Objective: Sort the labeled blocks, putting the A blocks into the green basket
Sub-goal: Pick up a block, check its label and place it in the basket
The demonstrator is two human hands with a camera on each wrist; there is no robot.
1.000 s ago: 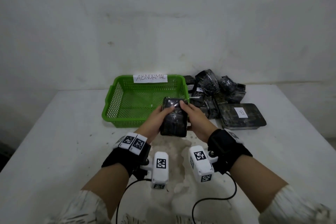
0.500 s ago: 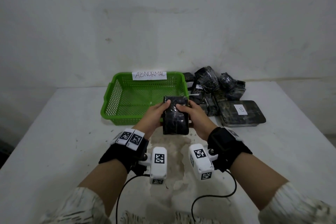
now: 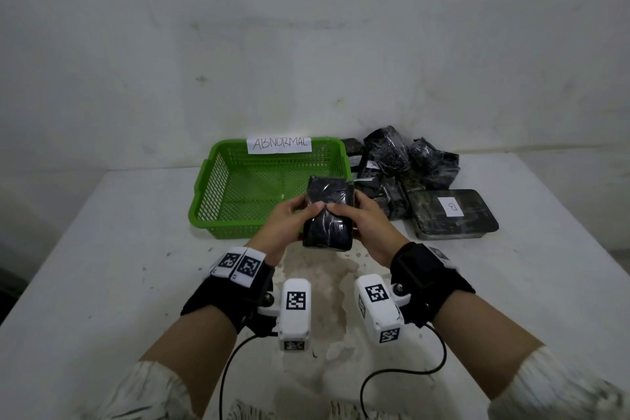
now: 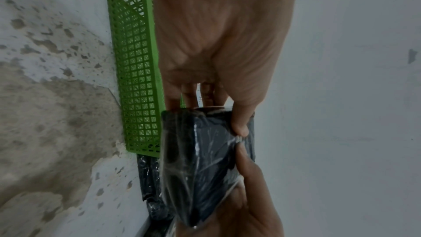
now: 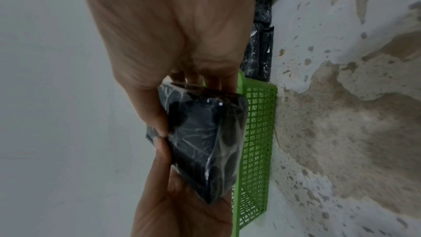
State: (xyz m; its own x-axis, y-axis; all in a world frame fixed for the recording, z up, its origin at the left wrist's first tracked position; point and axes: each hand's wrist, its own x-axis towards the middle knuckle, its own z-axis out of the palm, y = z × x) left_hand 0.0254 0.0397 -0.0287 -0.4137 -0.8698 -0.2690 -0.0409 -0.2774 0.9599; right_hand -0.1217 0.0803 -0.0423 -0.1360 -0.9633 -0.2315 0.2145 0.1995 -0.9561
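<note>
A black block wrapped in clear film (image 3: 329, 215) is held in the air between both hands, just in front of the green basket's (image 3: 218, 177) near right corner. My left hand (image 3: 289, 220) grips its left side, thumb on top. My right hand (image 3: 361, 218) grips its right side the same way, and the two thumbs meet on the top face. No label shows on the block. The wrist views show the same block (image 4: 205, 165) (image 5: 205, 147) clasped by both hands beside the basket wall (image 4: 136, 78) (image 5: 257, 141). The basket holds no blocks.
A paper sign reading ABNORMAL (image 3: 279, 144) is fixed to the basket's far rim. A pile of black wrapped blocks (image 3: 402, 174) lies to the basket's right, one showing an A label (image 3: 373, 164). A flat block labelled B (image 3: 451, 211) lies at the front right. The table (image 3: 119, 266) is stained white.
Both hands have tilted and turned the block a little, and the thumbs have slid together across its top face. The block stays in front of the basket.
</note>
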